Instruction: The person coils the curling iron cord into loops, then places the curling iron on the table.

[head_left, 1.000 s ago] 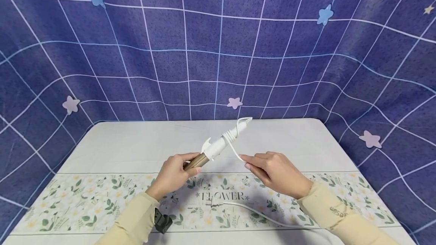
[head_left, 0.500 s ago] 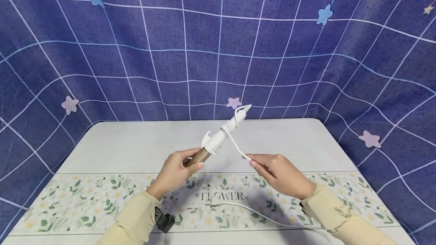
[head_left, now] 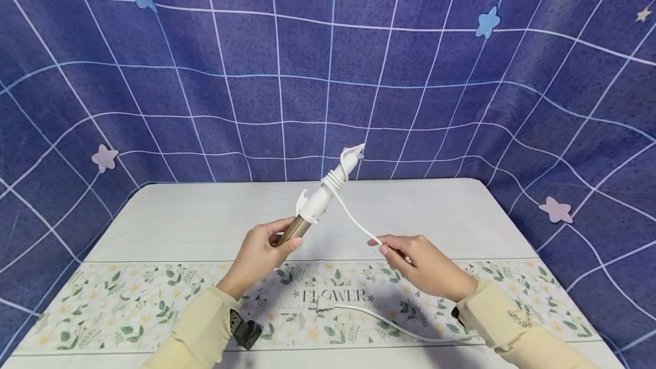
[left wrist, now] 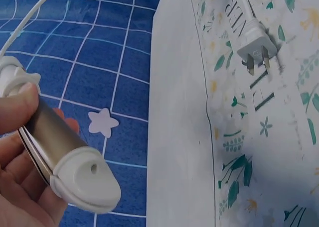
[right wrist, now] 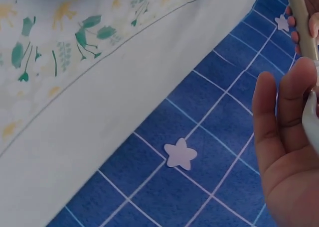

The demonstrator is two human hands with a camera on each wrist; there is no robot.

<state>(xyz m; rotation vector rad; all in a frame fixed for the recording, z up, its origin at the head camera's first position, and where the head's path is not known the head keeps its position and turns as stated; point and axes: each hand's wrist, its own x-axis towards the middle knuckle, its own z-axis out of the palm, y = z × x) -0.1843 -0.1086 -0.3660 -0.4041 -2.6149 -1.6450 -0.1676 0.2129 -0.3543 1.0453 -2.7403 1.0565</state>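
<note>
Gripping iron by barrel with curled fingers of left hand, mid-frame above counter; tilted toward upper right, seemingly to leave wrapped handle clear. Pinching cord in right hand, right of centre, nearly straight (probably to control slack). Holding both above plug on counter at lower centre, likely for room.

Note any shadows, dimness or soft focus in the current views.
Head: bright overall, with soft shadows on the tablecloth below the left hand and the right hand; left wrist: dimmer, though the plug reads clearly; right wrist: also dim, and a white piece cropped at the right edge looks too soft to identify surely.
</note>
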